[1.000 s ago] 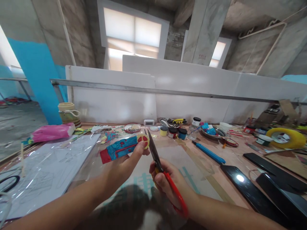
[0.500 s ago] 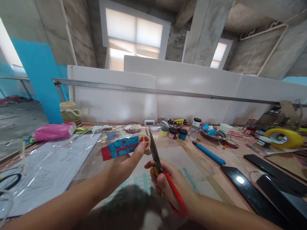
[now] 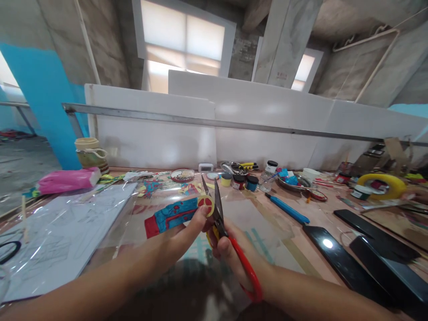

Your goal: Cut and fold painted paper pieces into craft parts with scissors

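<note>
A painted cutout [image 3: 179, 215], blue with red bands and a round yellow-and-red end, is pinched between the thumb and fingers of my left hand [image 3: 187, 234]. My right hand [image 3: 234, 249] grips a pair of scissors [image 3: 219, 218] with red and yellow handles. The blades point away from me and stand apart, with the round yellow end of the cutout at or between them. Whether the blades touch it I cannot tell. Both hands are held above a clear sheet on the table. More painted pieces [image 3: 152, 188] lie beyond the cutout.
Paper with pencil drawings [image 3: 67, 240] lies at left, near a pink packet [image 3: 68, 179]. Small paint jars [image 3: 251, 183] and a metal dish [image 3: 302, 180] stand at the back. At right are a blue cutter [image 3: 287, 208], a phone [image 3: 334, 249] and yellow tape [image 3: 394, 186].
The scissor blades have spread wider, and the cutout's round end has come toward them. My left hand has shifted slightly right and down. The camera view has tilted a little.
</note>
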A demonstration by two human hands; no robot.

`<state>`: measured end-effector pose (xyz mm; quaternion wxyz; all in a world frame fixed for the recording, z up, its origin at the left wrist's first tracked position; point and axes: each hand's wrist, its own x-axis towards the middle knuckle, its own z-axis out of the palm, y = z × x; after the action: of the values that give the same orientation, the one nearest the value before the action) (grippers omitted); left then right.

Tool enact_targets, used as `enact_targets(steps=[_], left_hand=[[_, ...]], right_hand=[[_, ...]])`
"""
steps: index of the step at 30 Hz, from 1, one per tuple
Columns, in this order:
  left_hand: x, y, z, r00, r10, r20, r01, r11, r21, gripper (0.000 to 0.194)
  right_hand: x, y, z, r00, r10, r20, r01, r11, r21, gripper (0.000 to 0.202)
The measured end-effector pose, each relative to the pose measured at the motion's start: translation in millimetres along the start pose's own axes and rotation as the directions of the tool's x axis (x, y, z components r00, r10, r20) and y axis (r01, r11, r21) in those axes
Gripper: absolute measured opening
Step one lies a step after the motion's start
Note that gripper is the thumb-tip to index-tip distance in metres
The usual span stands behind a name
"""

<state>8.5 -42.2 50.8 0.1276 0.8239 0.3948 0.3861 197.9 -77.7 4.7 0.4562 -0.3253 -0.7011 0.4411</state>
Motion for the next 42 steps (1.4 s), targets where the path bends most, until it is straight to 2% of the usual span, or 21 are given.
enact_targets(steps=[9,14,18,24,28,36,39,42], left_hand=[[-2.3,0.9,-3.4,0.995,-0.097,0.037,0.097,0.995,0.005,0.04],[-0.3,-4.8,-2.9,1.0,-0.028,0.014,0.028,0.999,0.027,0.034],[3.0,-10.6,1.4,0.996,0.059,-0.072,-0.054,0.997,0.06,0.033],[2.2,-15.0,7.0,0.995,0.027,-0.091,-0.022,0.998,0.056,0.034],[4.8,-13.2,6.5,0.992,0.015,-0.121,-0.016,1.0,-0.005,0.033],[15.7,4.3,-11.0,1.0,0.019,-0.024,-0.022,0.991,-0.13,0.031],[15.3,-1.9,-13.1,1.0,0.015,0.005,-0.015,0.992,-0.128,0.032],[12.8,-18.5,-12.2,1.0,-0.002,0.011,0.003,0.995,-0.098,0.031]], right_hand=[[-0.9,2.3,0.7,0.998,0.064,-0.016,-0.064,0.998,0.03,0.066],[2.0,3.3,0.1,0.997,0.073,-0.028,-0.072,0.997,0.035,0.065],[3.4,2.4,-1.2,0.996,0.085,-0.04,-0.083,0.996,0.032,0.065],[1.0,-1.1,-1.9,0.995,0.086,-0.051,-0.086,0.996,0.001,0.063],[1.0,-1.0,-2.5,0.994,0.095,-0.047,-0.095,0.995,-0.007,0.061],[3.5,1.4,-3.0,0.995,0.088,-0.054,-0.088,0.996,0.0,0.062],[4.3,2.0,-3.3,0.994,0.089,-0.06,-0.091,0.996,-0.017,0.063],[4.9,2.2,-3.5,0.994,0.091,-0.063,-0.092,0.995,-0.024,0.062]])
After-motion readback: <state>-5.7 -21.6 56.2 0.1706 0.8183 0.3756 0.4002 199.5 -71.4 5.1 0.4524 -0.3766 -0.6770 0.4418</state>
